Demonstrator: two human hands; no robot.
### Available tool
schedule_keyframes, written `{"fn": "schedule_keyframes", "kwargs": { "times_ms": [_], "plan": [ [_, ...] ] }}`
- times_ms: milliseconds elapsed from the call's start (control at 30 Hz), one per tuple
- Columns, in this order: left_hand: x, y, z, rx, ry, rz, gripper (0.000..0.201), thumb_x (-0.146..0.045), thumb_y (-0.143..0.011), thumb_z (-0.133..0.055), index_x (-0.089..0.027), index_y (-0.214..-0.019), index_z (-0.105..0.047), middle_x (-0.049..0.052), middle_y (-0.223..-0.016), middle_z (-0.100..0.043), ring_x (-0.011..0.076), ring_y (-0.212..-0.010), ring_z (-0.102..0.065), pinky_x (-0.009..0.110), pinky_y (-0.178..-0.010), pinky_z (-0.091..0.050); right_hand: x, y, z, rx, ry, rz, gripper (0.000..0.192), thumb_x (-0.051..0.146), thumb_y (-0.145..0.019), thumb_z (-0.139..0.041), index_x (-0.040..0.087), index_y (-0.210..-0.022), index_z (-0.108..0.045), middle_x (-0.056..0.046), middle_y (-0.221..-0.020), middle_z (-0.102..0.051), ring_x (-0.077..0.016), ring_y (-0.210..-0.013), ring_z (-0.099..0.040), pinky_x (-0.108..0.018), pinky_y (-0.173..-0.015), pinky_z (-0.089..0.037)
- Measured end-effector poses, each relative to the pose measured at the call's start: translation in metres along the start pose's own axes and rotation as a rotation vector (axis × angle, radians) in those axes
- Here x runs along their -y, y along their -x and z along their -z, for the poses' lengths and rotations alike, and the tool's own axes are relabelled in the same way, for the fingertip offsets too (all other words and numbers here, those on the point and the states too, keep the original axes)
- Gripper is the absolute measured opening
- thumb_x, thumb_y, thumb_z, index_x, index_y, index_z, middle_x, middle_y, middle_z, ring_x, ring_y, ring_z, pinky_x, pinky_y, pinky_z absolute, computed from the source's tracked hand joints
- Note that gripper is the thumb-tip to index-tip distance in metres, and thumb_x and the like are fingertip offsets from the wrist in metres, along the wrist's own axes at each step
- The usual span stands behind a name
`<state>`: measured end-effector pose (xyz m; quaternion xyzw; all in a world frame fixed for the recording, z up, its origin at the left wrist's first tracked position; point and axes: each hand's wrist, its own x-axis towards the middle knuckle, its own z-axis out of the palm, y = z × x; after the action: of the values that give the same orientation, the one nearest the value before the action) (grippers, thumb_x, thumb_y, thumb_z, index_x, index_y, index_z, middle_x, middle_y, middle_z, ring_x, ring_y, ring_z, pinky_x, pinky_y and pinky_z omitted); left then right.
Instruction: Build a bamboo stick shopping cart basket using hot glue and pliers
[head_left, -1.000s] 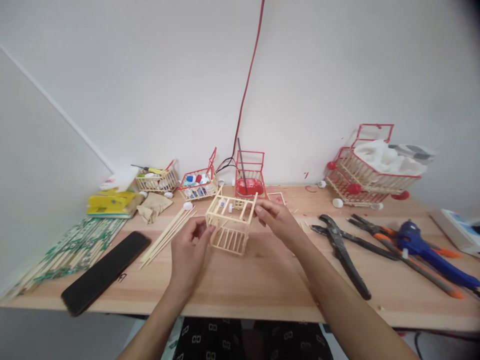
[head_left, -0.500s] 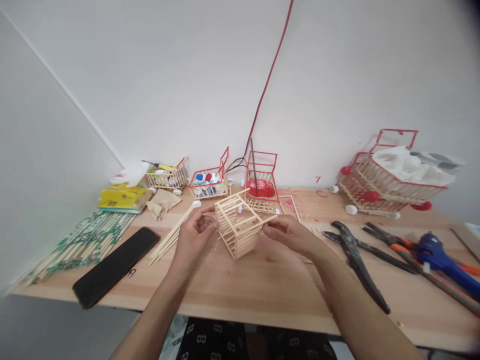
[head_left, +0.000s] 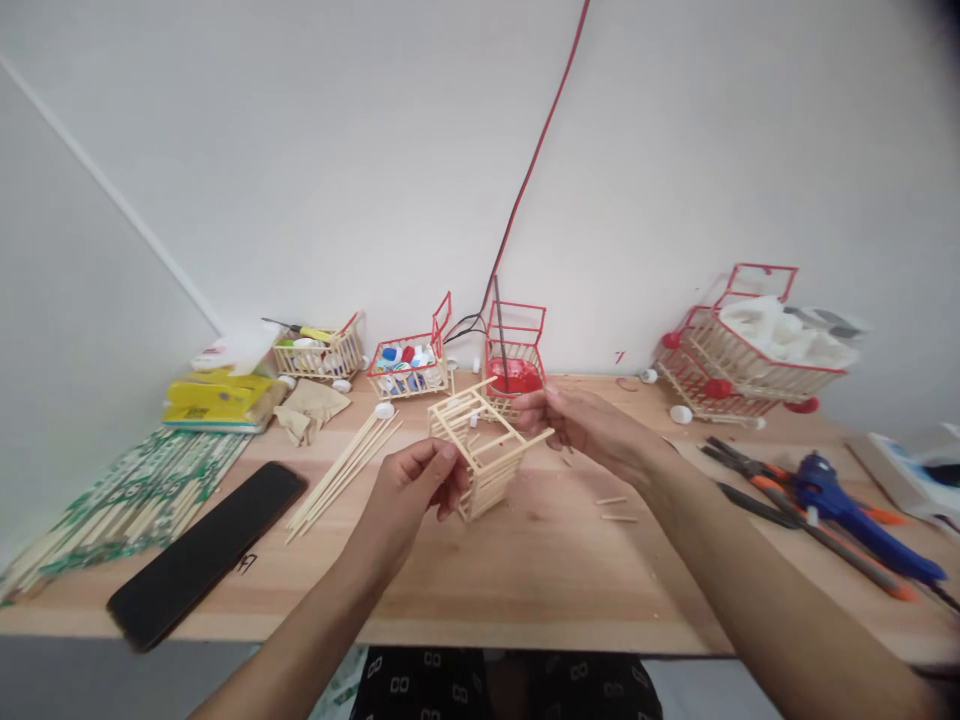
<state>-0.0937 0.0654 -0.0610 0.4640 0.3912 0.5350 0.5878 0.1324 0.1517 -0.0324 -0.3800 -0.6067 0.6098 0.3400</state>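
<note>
A: Left hand (head_left: 415, 487) — state? 
B: Fingers curled, thumb and fingertips pinched on the near left edge of the stick cage (head_left: 482, 447). It carries the cage above the table (head_left: 525, 570), tilted, one corner pointing down.

A: Right hand (head_left: 581, 420)?
B: Partly open, fingers loosely bent. Fingertips sit at the far upper side of the cage, by a stick that juts out to the right. Whether they grip it or only touch it, I cannot tell.

A: Change against half a second ago?
B: The left hand has slid from the cage's far left side to its near edge. The right hand has gone from the right side, low, to behind the top. The cage is about where it was, slightly higher. One second ago it sat level between both hands; now it is turned on its corner.

A: Surroundings, outward?
B: Loose sticks (head_left: 341, 472) lie left of the cage, beyond them a black phone (head_left: 202, 552). A red paint cup (head_left: 513, 377) stands in a small red-framed cart behind the cage. Two short stick offcuts (head_left: 616, 508) lie under the right forearm. Far right: blue glue gun (head_left: 847, 497). Pliers, plain earlier, are now mostly hidden by the arm.
</note>
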Motion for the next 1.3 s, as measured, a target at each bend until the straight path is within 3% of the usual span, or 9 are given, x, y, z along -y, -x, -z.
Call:
{"fn": "schedule_keyframes", "kwargs": {
  "times_ms": [100, 200, 333, 467, 567, 667, 733, 900, 1300],
  "plan": [
    [0.001, -0.006, 0.004, 0.119, 0.081, 0.091, 0.018, -0.030, -0.080, -0.068, -0.013, -0.074, -0.064, 0.000, -0.063, -0.060, 0.0060, -0.047, -0.048, 0.018, -0.044, -0.034, 0.029, -0.005, -0.007, 0.094, 0.207, -0.070, 0.049, 0.061, -0.081, -0.060, 0.016, -0.099, -0.069, -0.008, -0.094, -0.066, -0.0152, -0.079, -0.055, -0.025, -0.062, -0.035],
    [0.000, -0.008, 0.010, 0.176, 0.198, 0.175, 0.009, -0.019, -0.075, -0.069, -0.013, -0.081, -0.067, 0.000, -0.066, -0.060, 0.0064, -0.048, -0.050, 0.018, -0.044, -0.034, 0.048, -0.011, -0.018, 0.206, 0.347, -0.140, 0.047, 0.063, -0.081, -0.060, 0.016, -0.080, -0.066, -0.001, -0.075, -0.061, -0.0114, -0.065, -0.047, -0.025, -0.059, -0.030],
    [-0.003, -0.008, 0.015, 0.258, 0.329, 0.214, 0.009, -0.018, -0.074, -0.069, -0.012, -0.081, -0.068, 0.001, -0.069, -0.059, 0.0078, -0.055, -0.053, 0.019, -0.049, -0.038, 0.055, -0.018, -0.033, 0.292, 0.358, -0.216, 0.045, 0.059, -0.076, -0.067, 0.017, -0.064, -0.053, 0.004, -0.061, -0.050, -0.0097, -0.057, -0.039, -0.026, -0.059, -0.028],
    [-0.002, -0.010, 0.016, 0.274, 0.349, 0.183, 0.019, -0.027, -0.079, -0.070, -0.010, -0.087, -0.071, 0.001, -0.068, -0.058, 0.0076, -0.058, -0.051, 0.020, -0.053, -0.039, 0.055, -0.023, -0.035, 0.308, 0.456, -0.225, 0.041, 0.058, -0.076, -0.067, 0.018, -0.071, -0.059, 0.002, -0.065, -0.055, -0.0113, -0.058, -0.043, -0.027, -0.058, -0.032],
    [-0.002, -0.011, 0.016, 0.221, 0.336, 0.173, 0.023, -0.031, -0.078, -0.072, -0.010, -0.088, -0.073, 0.001, -0.068, -0.058, 0.0068, -0.059, -0.050, 0.019, -0.053, -0.037, 0.062, -0.024, -0.033, 0.131, 0.727, -0.101, 0.035, 0.053, -0.078, -0.067, 0.018, -0.084, -0.063, -0.001, -0.072, -0.061, -0.0137, -0.063, -0.050, -0.028, -0.058, -0.036],
    [-0.005, -0.010, 0.016, 0.186, 0.324, 0.177, 0.025, -0.034, -0.075, -0.075, -0.009, -0.082, -0.074, 0.001, -0.068, -0.058, 0.0058, -0.058, -0.049, 0.018, -0.052, -0.035, 0.075, -0.016, -0.038, -0.136, 0.998, 0.234, 0.022, 0.040, -0.084, -0.064, 0.019, -0.090, -0.064, -0.003, -0.079, -0.064, -0.0152, -0.069, -0.054, -0.028, -0.063, -0.040],
    [-0.007, -0.009, 0.015, 0.172, 0.325, 0.178, 0.026, -0.034, -0.073, -0.077, -0.010, -0.078, -0.074, 0.001, -0.067, -0.059, 0.0053, -0.055, -0.048, 0.018, -0.051, -0.034, 0.082, -0.008, -0.047, -0.195, 1.095, 0.478, 0.012, 0.030, -0.088, -0.061, 0.019, -0.086, -0.065, -0.003, -0.083, -0.064, -0.0154, -0.074, -0.055, -0.029, -0.068, -0.042],
    [-0.009, -0.007, 0.012, 0.141, 0.327, 0.171, 0.028, -0.037, -0.069, -0.080, -0.011, -0.076, -0.074, 0.001, -0.064, -0.060, 0.0062, -0.053, -0.048, 0.021, -0.052, -0.033, 0.077, 0.003, -0.070, 0.024, 1.243, 0.723, 0.014, 0.022, -0.093, -0.055, 0.021, -0.088, -0.068, -0.004, -0.084, -0.061, -0.0171, -0.084, -0.054, -0.030, -0.073, -0.043],
    [-0.007, -0.007, 0.009, 0.154, 0.346, 0.144, 0.024, -0.034, -0.072, -0.077, -0.011, -0.074, -0.073, 0.001, -0.063, -0.061, 0.0067, -0.056, -0.050, 0.020, -0.053, -0.034, 0.066, -0.006, -0.073, 0.113, 1.417, 0.728, 0.016, 0.024, -0.094, -0.054, 0.019, -0.093, -0.069, -0.005, -0.087, -0.062, -0.0188, -0.087, -0.053, -0.033, -0.080, -0.039]
  ]
}}
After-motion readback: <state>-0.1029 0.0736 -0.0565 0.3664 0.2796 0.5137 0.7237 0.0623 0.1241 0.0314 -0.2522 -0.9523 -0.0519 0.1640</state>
